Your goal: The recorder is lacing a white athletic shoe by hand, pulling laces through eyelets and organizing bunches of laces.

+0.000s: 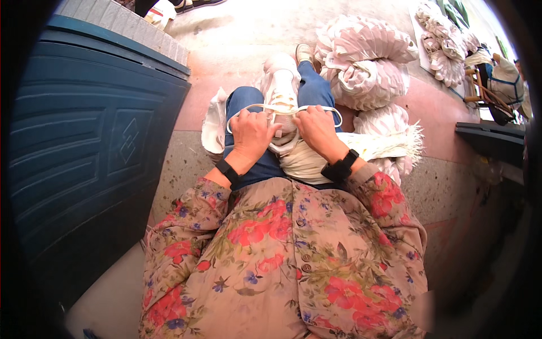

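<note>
A pale, soft shoe upper rests between my knees with its opening toward me. A flat white shoelace runs across it, with a loop standing out beside each hand. My left hand is closed on the lace at the left of the upper. On the other side my right hand pinches the lace too, its fingers bent at the upper's edge. Under my right wrist a thick bundle of white laces lies across my lap, its cut ends fanning out to the right.
Stacked pale shoe uppers stand on the floor ahead right, and further stacks lie beyond. Another pale piece is beside my left knee. A blue panelled door stands close at left. A chair with a bag is far right.
</note>
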A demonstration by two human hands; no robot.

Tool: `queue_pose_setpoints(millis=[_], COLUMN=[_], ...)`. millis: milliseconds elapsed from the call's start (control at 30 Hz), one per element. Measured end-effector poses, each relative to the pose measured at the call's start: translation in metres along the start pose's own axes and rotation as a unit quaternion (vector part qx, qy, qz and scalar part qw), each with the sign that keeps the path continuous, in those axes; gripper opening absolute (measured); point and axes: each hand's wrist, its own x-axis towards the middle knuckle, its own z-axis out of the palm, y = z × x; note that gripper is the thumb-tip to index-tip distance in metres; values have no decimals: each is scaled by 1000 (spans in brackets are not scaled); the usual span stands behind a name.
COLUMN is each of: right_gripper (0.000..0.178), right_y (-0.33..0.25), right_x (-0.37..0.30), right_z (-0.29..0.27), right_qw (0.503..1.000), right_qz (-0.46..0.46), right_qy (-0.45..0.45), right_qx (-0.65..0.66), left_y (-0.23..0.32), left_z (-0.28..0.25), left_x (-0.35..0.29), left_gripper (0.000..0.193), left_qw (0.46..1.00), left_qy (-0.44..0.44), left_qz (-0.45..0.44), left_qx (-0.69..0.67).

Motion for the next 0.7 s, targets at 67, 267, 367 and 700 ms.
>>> queue_pose_setpoints(millis=[67,267,367,700], right_gripper=[12,12,10,4], right_y=[-5,17,17,19], right_x=[-3,3,5,14], right_z=[-1,14,7,-4], right_qw=[999,992,993,987], right_qz=[-11,-30,-112,-141], right_qy=[36,100,40,28], right_qx=[0,75,16,-65], left_y=[1,-21,-13,8], left_z=[-2,12,4,-5], left_x=[-3,4,7,25], left_gripper=[15,5,4,4], left_qw=[998,995,996,976], left_qy=[-47,-93,-38,-12], left_qz=[29,-32,79,208], left_qx=[30,2,14,61])
